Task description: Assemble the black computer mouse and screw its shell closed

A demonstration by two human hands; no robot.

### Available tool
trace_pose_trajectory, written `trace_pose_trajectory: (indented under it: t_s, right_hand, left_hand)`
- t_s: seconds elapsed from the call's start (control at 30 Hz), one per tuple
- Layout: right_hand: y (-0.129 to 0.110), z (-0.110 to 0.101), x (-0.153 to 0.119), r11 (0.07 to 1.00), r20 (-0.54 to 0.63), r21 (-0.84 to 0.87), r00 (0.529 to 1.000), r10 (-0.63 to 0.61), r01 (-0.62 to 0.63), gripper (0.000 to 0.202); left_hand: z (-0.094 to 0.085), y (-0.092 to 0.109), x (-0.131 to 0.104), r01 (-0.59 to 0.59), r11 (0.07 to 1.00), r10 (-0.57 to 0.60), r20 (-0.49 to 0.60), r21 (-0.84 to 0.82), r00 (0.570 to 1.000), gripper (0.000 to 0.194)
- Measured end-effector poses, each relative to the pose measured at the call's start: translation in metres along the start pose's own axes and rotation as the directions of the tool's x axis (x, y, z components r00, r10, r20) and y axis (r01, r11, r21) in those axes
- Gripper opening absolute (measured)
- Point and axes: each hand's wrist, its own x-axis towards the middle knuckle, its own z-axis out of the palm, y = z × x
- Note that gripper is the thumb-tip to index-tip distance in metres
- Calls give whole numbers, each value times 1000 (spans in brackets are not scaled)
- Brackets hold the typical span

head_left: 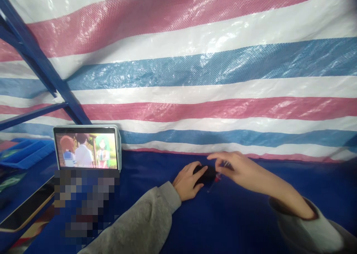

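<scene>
On the blue desk (231,220), the left hand (189,181) grips a black object (208,175) at the centre of the frame, the right hand (232,167) curls beside it, possibly pinching something I cannot make out, and beyond, a lit tablet (86,150) stands left before striped sheeting (195,68).

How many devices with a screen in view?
2. One tablet, upright on the left with a cartoon showing; one phone-like device, dark-screened, lying nearer the camera at the left edge. The pixelated patch could hide more.
</scene>
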Motion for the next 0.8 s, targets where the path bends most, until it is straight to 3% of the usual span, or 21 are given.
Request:
trace_pose_trajectory:
  t_s: [0.1,0.37,0.57,0.73,0.8]
  right_hand:
    - [9,9,-8,999,102,49,995,-3,-2,40]
    - [15,48,-20,998,272,-21,961,-52,60,33]
    - [18,77,-21,975,265,-218,964,26,33,20]
    - [13,79,-21,978,259,-204,966,3,52,13]
    - [12,78,-19,981,164,-186,986,-28,59,4]
  left_hand:
    - [-1,-2,0,44,997,-44,6,-57,999,66]
    - [-4,-5,4,142,931,-160,-28,-336,987,44]
    - [-6,-4,5,189,933,-207,-28,-305,978,37]
    - [-4,-5,5,263,945,-274,-33,-196,961,34]
    - [-3,-6,6,258,952,-264,-19,-166,964,34]
